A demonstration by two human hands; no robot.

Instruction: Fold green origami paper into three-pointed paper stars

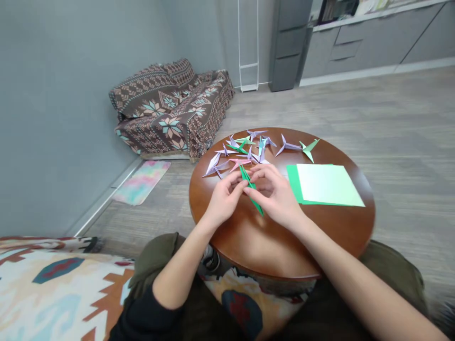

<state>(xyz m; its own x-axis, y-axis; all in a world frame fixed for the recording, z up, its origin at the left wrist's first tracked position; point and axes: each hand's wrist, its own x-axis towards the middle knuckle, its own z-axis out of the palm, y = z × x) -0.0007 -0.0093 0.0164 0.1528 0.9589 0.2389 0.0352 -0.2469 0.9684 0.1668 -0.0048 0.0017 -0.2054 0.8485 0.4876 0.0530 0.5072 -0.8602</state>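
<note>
A narrow folded piece of green paper (256, 206) is held between both hands above the round wooden table (277, 246), its long axis slanting from upper left to lower right. My left hand (227, 193) pinches its left side with thumb and fingers. On the other side my right hand (273, 192) grips it too, thumb on the near face and fingers curled over. Just beyond the hands lie several folded paper cranes in purple, green and blue, with a pink paper crane (240, 163) closest to the fingers.
Right of my hands, pale green paper sheets (329, 184) lie over darker green sheets (294, 184). A light green crane (310, 149) sits near the far edge. Beyond the table stand a covered sofa (177, 109), a colourful mat (142, 182) and grey cabinets (377, 42).
</note>
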